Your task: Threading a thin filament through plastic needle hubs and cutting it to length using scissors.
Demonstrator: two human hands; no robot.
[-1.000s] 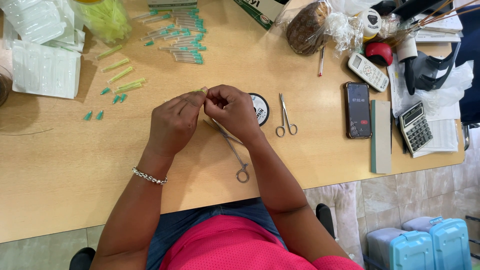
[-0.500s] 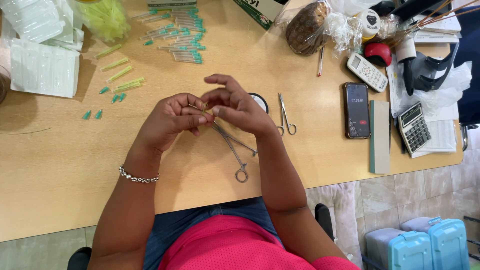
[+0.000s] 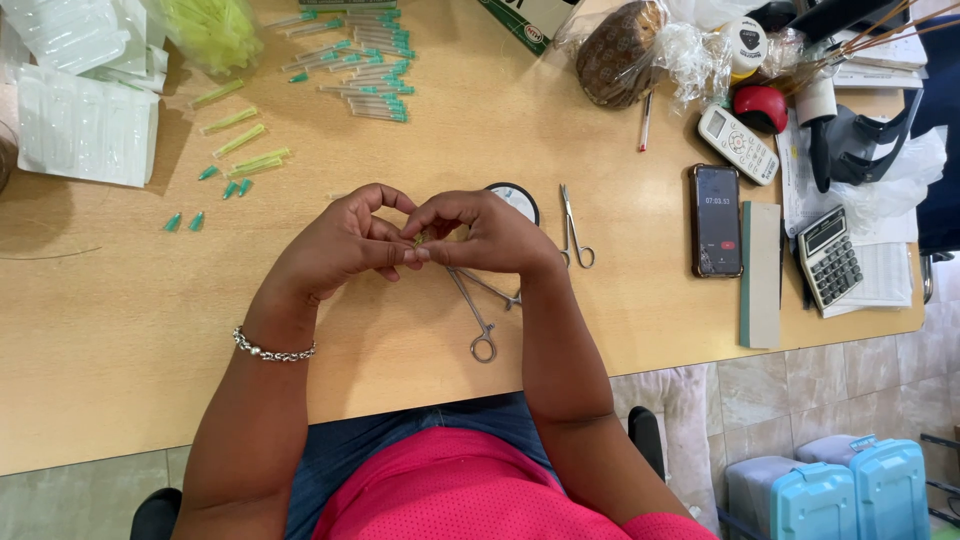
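Both hands lower than a second ago, fingertips pinched together on tiny yellowish piece: left hand (image 3: 345, 245), right hand (image 3: 490, 235). Clamp (image 3: 480, 310) (ring handles toward body) now hangs from right grip, not flat on table (image 3: 120, 340).

Bare table (image 3: 120, 330) left of hands; scissors (image 3: 573, 228), phone (image 3: 717, 220) crowd the right.

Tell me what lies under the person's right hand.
Under the right hand: silver scissor-handled forceps stick out toward the table edge, and a round dark-rimmed disc shows behind. The forceps' tips are covered.
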